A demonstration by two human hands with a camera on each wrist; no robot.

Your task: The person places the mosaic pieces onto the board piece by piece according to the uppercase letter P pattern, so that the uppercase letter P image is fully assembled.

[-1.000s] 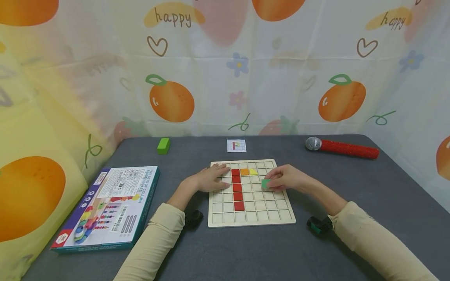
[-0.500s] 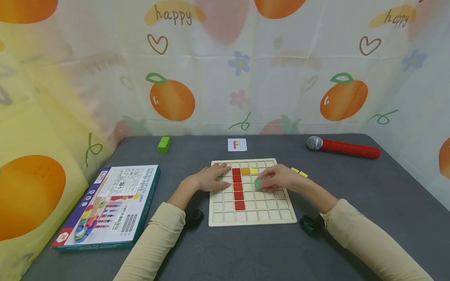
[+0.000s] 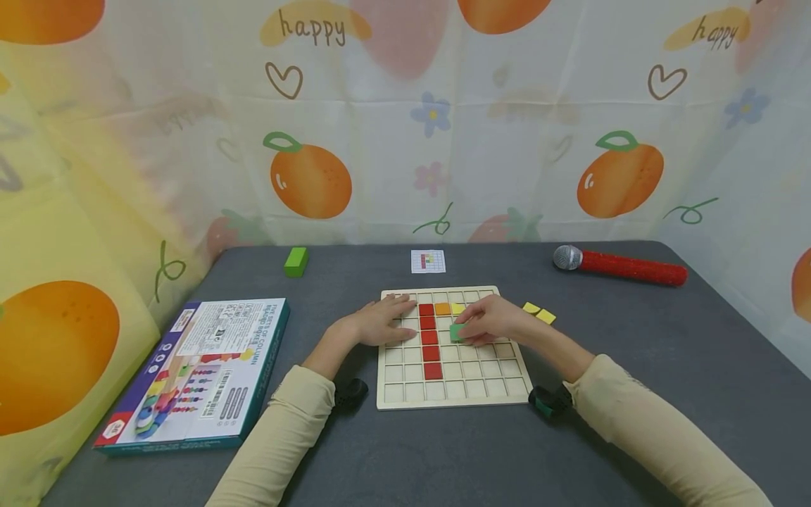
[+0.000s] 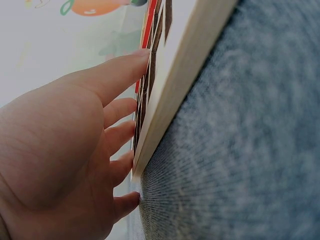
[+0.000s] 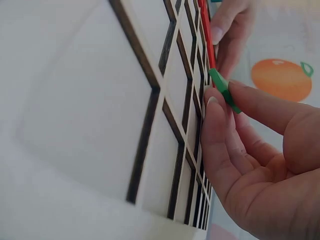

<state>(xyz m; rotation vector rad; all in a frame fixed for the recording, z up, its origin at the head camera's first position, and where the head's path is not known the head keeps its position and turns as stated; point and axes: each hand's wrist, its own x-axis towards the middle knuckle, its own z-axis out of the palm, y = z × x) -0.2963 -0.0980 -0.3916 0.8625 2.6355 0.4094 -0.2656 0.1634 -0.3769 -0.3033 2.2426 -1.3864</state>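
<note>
A pale wooden grid board (image 3: pixel 393 396) lies on the dark table. One column holds several red square tiles (image 3: pixel 431 338), with an orange tile (image 3: pixel 442 309) and a yellow tile (image 3: pixel 457 308) beside the top one. My right hand (image 3: pixel 491 320) pinches a green tile (image 5: pixel 224 90) between thumb and fingers, low over the board, just right of the red column. Whether the tile touches the board I cannot tell. My left hand (image 3: pixel 380 322) rests with spread, straight fingers on the board's left side; the left wrist view shows its fingertips (image 4: pixel 141 54) at the board's edge.
Loose yellow tiles (image 3: pixel 538 313) lie right of the board. Behind it sits a small printed pattern card (image 3: pixel 428 261). A green block (image 3: pixel 296 262) stands back left, a red microphone (image 3: pixel 624 267) back right. A flat toy box (image 3: pixel 196 373) occupies the left side.
My right hand has moved left across the board with the green tile, toward the red column. The yellow tiles right of the board have come into view. My left hand stays put.
</note>
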